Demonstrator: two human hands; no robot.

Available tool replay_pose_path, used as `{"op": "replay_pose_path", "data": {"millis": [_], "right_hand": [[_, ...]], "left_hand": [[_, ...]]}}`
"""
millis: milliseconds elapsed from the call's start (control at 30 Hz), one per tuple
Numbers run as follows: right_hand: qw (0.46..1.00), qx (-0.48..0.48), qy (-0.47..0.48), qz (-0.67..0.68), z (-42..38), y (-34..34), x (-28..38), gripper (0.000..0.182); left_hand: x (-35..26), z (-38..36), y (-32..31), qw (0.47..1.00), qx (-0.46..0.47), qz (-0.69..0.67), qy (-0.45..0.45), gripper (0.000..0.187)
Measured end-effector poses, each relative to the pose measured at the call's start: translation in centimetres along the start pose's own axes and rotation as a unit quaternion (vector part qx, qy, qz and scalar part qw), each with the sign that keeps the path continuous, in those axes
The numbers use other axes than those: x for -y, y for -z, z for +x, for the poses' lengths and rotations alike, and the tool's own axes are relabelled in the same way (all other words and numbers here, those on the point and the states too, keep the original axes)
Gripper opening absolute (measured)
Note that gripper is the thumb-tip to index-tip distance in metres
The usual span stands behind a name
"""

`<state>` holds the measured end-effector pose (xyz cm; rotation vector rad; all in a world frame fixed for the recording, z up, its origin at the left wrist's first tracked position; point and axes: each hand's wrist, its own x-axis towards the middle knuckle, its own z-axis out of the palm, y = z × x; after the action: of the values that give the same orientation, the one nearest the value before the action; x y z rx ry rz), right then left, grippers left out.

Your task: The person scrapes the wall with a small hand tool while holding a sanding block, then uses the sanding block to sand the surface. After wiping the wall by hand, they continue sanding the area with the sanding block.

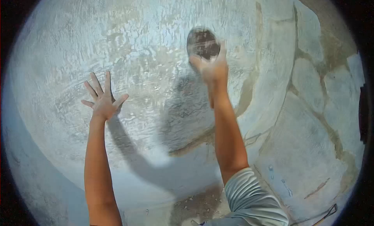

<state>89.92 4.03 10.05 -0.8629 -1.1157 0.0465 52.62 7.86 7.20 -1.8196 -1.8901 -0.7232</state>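
Observation:
A large, pale, rounded surface (pixel 148 109), rough and streaked like wet plaster, fills most of the head view. My left hand (pixel 103 97) lies on it at the left, palm down with the fingers spread. Higher up and to the right, my right hand (pixel 213 70) grips a dark brown, oval, disc-like pad (pixel 203 43) against the same surface. The thumb is on the pad's left side and a finger shows along its right edge. The pad's exact kind and the other fingers cannot be made out.
Flat, irregular stone paving (pixel 307 128) with brownish joints lies at the right. A thin reddish-brown stick (pixel 317 188) rests on it. At the lower right corner is a tool with a wooden handle (pixel 321 219). Small debris (pixel 194 202) is scattered at the bottom.

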Motion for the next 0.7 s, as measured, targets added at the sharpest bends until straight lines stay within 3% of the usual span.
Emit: {"op": "replay_pose_path", "data": {"millis": [33,133,233,300,400,633,700], "right_hand": [[1.000,-0.006,-0.012,-0.028,1.2,-0.1,1.6,0.121],[0.998,-0.012,0.037,-0.055,1.2,0.1,-1.7,0.122],[1.000,-0.014,0.001,-0.028,-3.4,1.3,-2.3,0.124],[0.998,-0.016,0.035,-0.044,-1.1,0.6,-4.3,0.127],[0.991,-0.011,0.007,-0.136,1.8,1.3,-0.1,0.128],[1.000,-0.014,0.006,0.000,-1.9,0.7,-3.9,0.115],[0.997,-0.019,0.003,-0.077,-0.8,1.2,1.2,0.119]], "left_hand": [[0.1,0.0,-0.1,1.000,-0.004,-0.001,-0.001,0.131],[0.3,0.1,-0.5,1.000,-0.009,-0.006,-0.004,0.130],[0.3,0.0,-0.5,1.000,-0.007,0.004,-0.001,0.129],[0.0,0.1,-0.2,1.000,-0.005,0.024,0.009,0.128],[0.1,0.4,-0.5,1.000,-0.008,0.021,0.010,0.127],[0.2,0.4,-0.7,1.000,-0.029,0.010,0.001,0.128],[0.8,0.3,-1.4,0.999,-0.046,0.009,-0.016,0.128]]}}
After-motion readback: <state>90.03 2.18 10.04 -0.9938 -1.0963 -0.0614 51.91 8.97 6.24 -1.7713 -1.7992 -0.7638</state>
